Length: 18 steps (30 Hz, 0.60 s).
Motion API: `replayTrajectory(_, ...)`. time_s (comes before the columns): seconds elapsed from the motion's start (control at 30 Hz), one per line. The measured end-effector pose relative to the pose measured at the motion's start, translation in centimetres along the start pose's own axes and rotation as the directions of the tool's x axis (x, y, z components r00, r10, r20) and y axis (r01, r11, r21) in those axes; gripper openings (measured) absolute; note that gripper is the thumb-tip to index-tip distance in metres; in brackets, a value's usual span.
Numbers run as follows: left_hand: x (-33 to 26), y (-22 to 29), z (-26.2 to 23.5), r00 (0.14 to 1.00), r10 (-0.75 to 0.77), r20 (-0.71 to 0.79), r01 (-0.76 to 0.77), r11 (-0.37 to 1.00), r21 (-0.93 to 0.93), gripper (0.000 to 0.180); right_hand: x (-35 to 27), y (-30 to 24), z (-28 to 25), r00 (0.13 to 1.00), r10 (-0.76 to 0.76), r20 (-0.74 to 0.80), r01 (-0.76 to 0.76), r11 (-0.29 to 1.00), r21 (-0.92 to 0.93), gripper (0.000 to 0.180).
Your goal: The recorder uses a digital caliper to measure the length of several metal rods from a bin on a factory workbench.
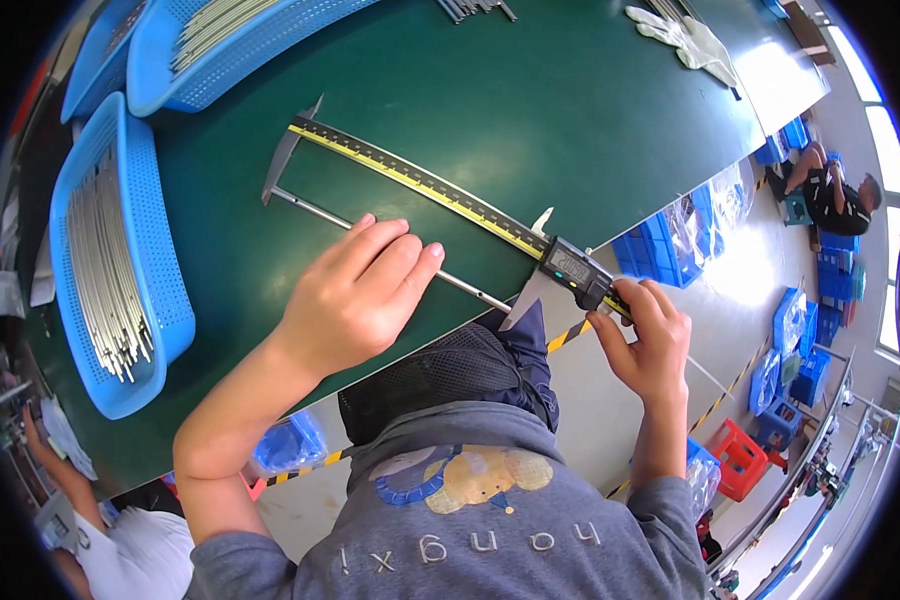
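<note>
A long digital caliper (420,184) with a yellow-and-black scale lies slantwise over the green table. Its jaws sit at the two ends of a thin metal rod (467,288). My left hand (355,295) is closed round the middle of that rod, fingers curled over it. At the caliper's display end, my right hand (650,335) pinches the sliding head between thumb and fingers. The fixed jaw (282,168) meets the rod's far left end; the sliding jaw (526,300) is at its near right end, past the table's edge.
A blue perforated basket (175,290) full of metal rods (105,265) stands at the left, with another blue basket (210,80) behind it. More rods (475,10) and a white glove (688,42) lie on the green table (570,120). People sit at far right and lower left.
</note>
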State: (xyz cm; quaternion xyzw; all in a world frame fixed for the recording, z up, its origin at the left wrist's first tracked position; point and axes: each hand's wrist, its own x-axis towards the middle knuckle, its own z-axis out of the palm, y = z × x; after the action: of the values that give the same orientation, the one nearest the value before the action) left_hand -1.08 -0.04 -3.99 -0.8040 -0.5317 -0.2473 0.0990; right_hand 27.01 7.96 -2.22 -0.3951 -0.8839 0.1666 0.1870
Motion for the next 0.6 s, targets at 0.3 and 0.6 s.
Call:
replayTrajectory(0.3,-0.02,-0.26,-0.06,1.0,0.011,-0.001,-0.011,1.0,-0.007,0.02,-0.15,0.07,0.4,0.998,0.06,-0.029,-0.062,0.997,-0.056,0.033)
replayTrajectory(0.6,-0.09,-0.97,-0.39,1.0,-0.009,0.018,0.01,0.997,-0.081,0.028,-0.17,-0.06,0.67,0.999,0.043,-0.01,-0.043,0.996,-0.077,0.033)
